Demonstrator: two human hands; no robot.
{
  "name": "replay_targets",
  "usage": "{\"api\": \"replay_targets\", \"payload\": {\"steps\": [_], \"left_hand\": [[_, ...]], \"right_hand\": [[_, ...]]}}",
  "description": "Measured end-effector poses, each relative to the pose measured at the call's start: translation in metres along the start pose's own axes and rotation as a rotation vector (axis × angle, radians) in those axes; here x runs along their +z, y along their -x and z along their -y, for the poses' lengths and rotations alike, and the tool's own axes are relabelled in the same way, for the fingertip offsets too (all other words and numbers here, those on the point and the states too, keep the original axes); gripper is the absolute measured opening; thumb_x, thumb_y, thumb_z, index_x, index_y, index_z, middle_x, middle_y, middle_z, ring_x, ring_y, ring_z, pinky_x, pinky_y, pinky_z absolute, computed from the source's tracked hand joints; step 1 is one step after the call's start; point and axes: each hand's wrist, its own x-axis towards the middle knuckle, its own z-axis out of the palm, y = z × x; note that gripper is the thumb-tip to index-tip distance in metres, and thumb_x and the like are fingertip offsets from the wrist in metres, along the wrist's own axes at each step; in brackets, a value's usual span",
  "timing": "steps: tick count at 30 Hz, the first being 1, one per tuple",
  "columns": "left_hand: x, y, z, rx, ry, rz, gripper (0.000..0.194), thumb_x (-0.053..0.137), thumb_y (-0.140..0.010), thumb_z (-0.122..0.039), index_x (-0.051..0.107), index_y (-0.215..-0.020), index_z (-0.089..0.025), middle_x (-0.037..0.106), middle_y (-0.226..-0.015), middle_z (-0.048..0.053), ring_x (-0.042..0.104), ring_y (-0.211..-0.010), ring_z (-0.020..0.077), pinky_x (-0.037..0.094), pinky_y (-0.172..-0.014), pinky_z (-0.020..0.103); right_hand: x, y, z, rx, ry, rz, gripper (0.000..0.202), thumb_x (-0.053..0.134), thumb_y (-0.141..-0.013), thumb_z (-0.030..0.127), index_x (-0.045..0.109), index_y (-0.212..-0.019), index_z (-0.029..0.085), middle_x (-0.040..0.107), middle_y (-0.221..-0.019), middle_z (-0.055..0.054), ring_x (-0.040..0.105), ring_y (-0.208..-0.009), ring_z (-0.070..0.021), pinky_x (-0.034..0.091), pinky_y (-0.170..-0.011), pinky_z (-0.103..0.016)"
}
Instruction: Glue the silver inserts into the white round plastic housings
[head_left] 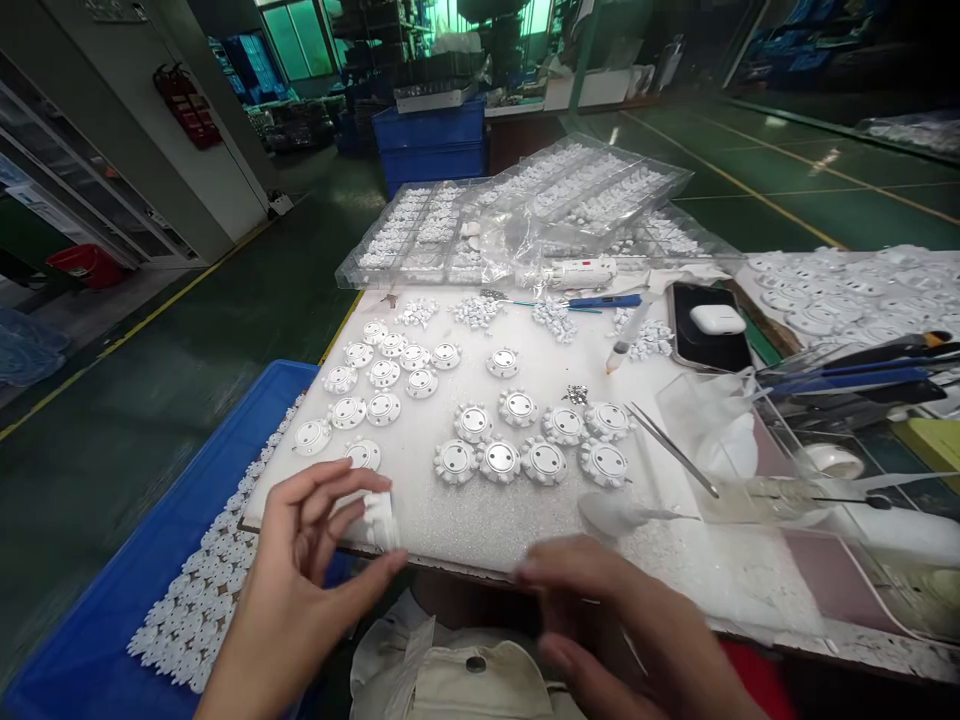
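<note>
My left hand (307,580) holds a white round plastic part (381,520) on edge between thumb and fingers, at the front left of the table. Small knobs show on its side. My right hand (615,625) is blurred, over the table's front edge; its thumb and forefinger are apart and I see nothing between them. Beyond the hands lie several white discs with knobbed rims (499,460). More white discs (384,408) lie at the left. A small pile of shiny metal bits (576,395) is beside the knobbed ones.
Tweezers (675,452), a dropper bottle (611,512) and a glue-tipped tube (621,350) lie at right. A phone (709,335) carries a white earbud case (718,319). Clear trays of small parts (427,235) stand behind. A blue bin (97,610) is at left.
</note>
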Motion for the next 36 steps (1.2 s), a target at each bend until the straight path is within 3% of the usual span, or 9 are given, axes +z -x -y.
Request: {"api": "replay_targets", "payload": {"steps": [4,8,12,16,19,21,25,30,36], "left_hand": [[0.017,0.003,-0.013,0.293,0.296,0.266,0.062,0.075,-0.075,-0.003,0.050,-0.121,-0.036,0.064,-0.101,-0.001,0.065,-0.106,0.0192,0.056,-0.094,0.031],[0.020,-0.007,-0.012,0.451,0.234,0.457,0.065,0.065,-0.080,0.003,0.047,-0.127,-0.038,0.061,-0.109,0.004,0.063,-0.109,0.0215,0.056,-0.091,0.033],[0.015,-0.026,-0.020,0.543,-0.003,0.694,0.065,0.060,-0.084,0.003,0.044,-0.132,-0.038,0.058,-0.120,0.007,0.059,-0.117,0.0222,0.054,-0.094,0.032],[0.013,-0.078,-0.045,0.623,-0.067,0.990,0.058,0.078,-0.078,-0.022,0.051,-0.129,-0.030,0.062,-0.112,0.007,0.062,-0.105,0.0229,0.053,-0.091,0.033],[0.019,-0.143,-0.055,0.428,-0.400,0.764,0.029,0.064,-0.090,-0.037,0.062,-0.116,-0.024,0.066,-0.114,0.008,0.063,-0.102,0.0228,0.051,-0.090,0.034],[0.028,-0.187,-0.049,0.309,-0.638,0.592,0.028,0.064,-0.089,-0.041,0.066,-0.108,-0.020,0.069,-0.107,0.009,0.065,-0.094,0.0235,0.051,-0.081,0.032],[0.056,-0.247,-0.022,0.198,-0.775,0.458,0.027,0.062,-0.091,-0.041,0.067,-0.095,-0.014,0.069,-0.097,0.009,0.064,-0.089,0.0227,0.053,-0.078,0.035],[0.080,-0.262,-0.009,0.099,-0.822,0.448,0.024,0.062,-0.094,-0.034,0.065,-0.107,-0.014,0.067,-0.107,0.007,0.066,-0.091,0.0203,0.056,-0.081,0.040],[0.064,-0.229,-0.043,0.086,-0.621,0.516,0.026,0.066,-0.089,-0.034,0.073,-0.104,-0.014,0.074,-0.097,0.009,0.068,-0.086,0.0224,0.055,-0.078,0.035]], "right_hand": [[0.026,-0.018,-0.010,0.371,-0.613,0.226,0.038,0.055,-0.097,0.035,0.048,-0.133,0.025,0.063,-0.085,0.000,0.064,-0.077,-0.0090,0.053,-0.071,-0.019],[0.038,-0.029,-0.023,0.437,-1.093,0.259,0.033,0.061,-0.093,0.040,0.055,-0.115,0.017,0.064,-0.077,-0.001,0.062,-0.068,-0.0084,0.050,-0.069,-0.021],[0.043,-0.033,-0.029,0.429,-1.107,0.169,0.037,0.069,-0.086,0.044,0.050,-0.103,0.018,0.061,-0.072,0.002,0.059,-0.057,-0.0059,0.048,-0.058,-0.017],[0.047,-0.033,-0.032,0.403,-0.937,0.043,0.034,0.063,-0.090,0.046,0.044,-0.089,0.018,0.055,-0.060,0.004,0.051,-0.047,-0.0051,0.042,-0.048,-0.015],[0.048,-0.031,-0.036,0.333,-0.697,-0.120,0.023,0.064,-0.090,0.037,0.053,-0.089,0.016,0.059,-0.072,0.000,0.055,-0.059,-0.0064,0.046,-0.055,-0.017],[0.048,-0.028,-0.039,0.261,-0.533,-0.226,0.014,0.065,-0.089,0.029,0.060,-0.091,0.016,0.060,-0.079,-0.002,0.056,-0.067,-0.0079,0.049,-0.061,-0.018],[0.047,-0.025,-0.043,0.114,-0.311,-0.356,0.005,0.064,-0.087,0.022,0.062,-0.091,0.018,0.062,-0.077,-0.001,0.058,-0.066,-0.0090,0.050,-0.060,-0.018],[0.045,-0.026,-0.042,-0.037,-0.145,-0.442,0.010,0.062,-0.085,0.014,0.061,-0.093,0.019,0.065,-0.078,0.000,0.063,-0.067,-0.0091,0.053,-0.061,-0.016],[0.045,-0.026,-0.042,-0.134,0.002,-0.510,0.018,0.059,-0.086,0.008,0.057,-0.100,0.019,0.068,-0.084,-0.002,0.068,-0.074,-0.0105,0.057,-0.068,-0.016]]}}
